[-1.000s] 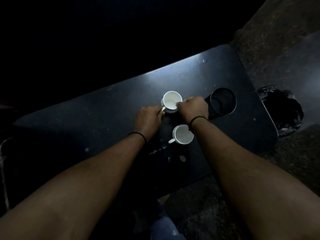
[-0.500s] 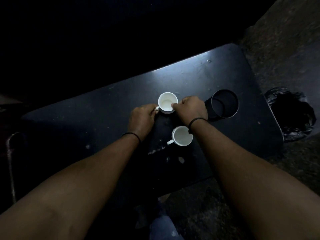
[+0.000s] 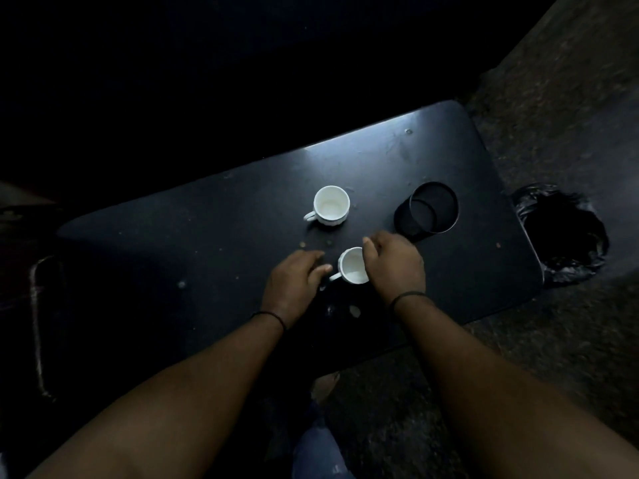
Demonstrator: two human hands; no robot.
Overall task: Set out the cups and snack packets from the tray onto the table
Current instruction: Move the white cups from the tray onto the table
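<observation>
Two white cups stand on the black table (image 3: 214, 236). The far cup (image 3: 331, 205) stands alone near the table's middle, its handle pointing left, with nothing touching it. The near cup (image 3: 351, 269) sits between my hands. My right hand (image 3: 394, 266) curls over its right rim and side. My left hand (image 3: 295, 283) lies just left of it, fingers apart, with the thumb tip at the cup's handle. The patch under the near cup is very dark, so I cannot make out a tray's edges or any snack packets.
A black mesh cylinder (image 3: 430, 210) stands upright on the table, right of the cups and close to my right hand. A bin lined with a black bag (image 3: 563, 236) sits beyond the table's right edge. A thin metal frame (image 3: 38, 323) shows at the left.
Both hands have let go of the far cup, left it further back on the table, and drawn back to the near cup. The camera view shifted slightly.
</observation>
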